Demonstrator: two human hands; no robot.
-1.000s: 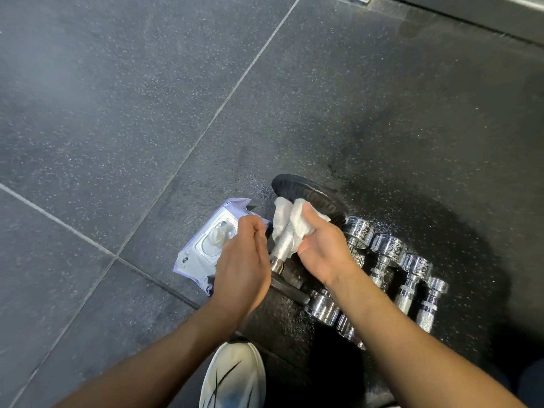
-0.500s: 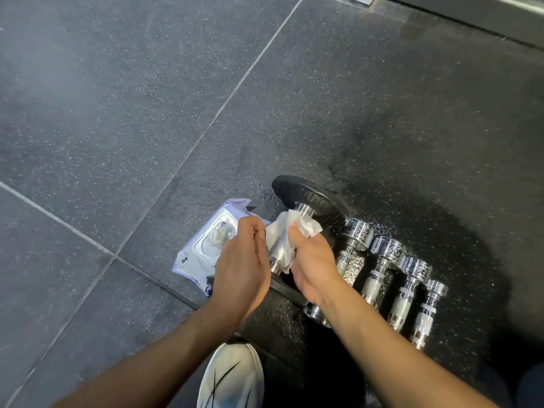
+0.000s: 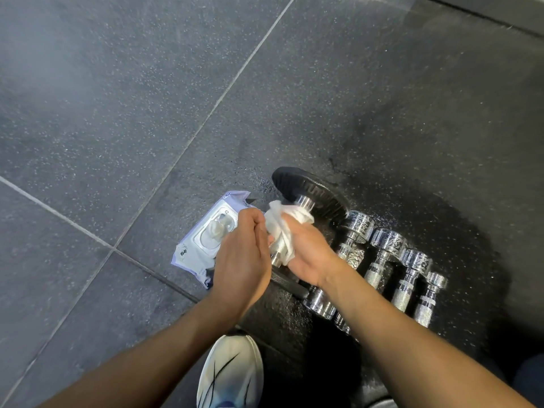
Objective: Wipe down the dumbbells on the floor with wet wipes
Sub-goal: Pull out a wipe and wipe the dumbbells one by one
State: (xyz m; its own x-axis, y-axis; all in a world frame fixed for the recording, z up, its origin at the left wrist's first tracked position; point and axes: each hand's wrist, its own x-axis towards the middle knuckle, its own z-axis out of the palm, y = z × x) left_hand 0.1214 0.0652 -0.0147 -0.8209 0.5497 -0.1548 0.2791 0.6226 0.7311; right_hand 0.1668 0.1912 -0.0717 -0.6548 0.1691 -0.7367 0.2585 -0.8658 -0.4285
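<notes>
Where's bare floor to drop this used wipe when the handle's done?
Bare floor stretches left of and beyond the wipes pack, and again beyond the black plate. Crowded: the chrome dumbbells lie side by side right of the plate, the left hand and right hand meet at the wipe, and a shoe sits below.

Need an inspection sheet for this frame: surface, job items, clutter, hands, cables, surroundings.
Surface: dark speckled floor tiles, wet-looking patch around the weights.
Job's things: black-plate dumbbell with white wipe wrapped on its handle; four chrome dumbbells in a row beside it; wipes pack, lid open, a wipe poking out.
Clutter: nothing seen.
Hands: right hand grips the white wipe round the handle; left hand curled beside it, its hold hidden.
Cables: nothing seen.
Surroundings: white shoe at bottom edge; dark ledge top right.
</notes>
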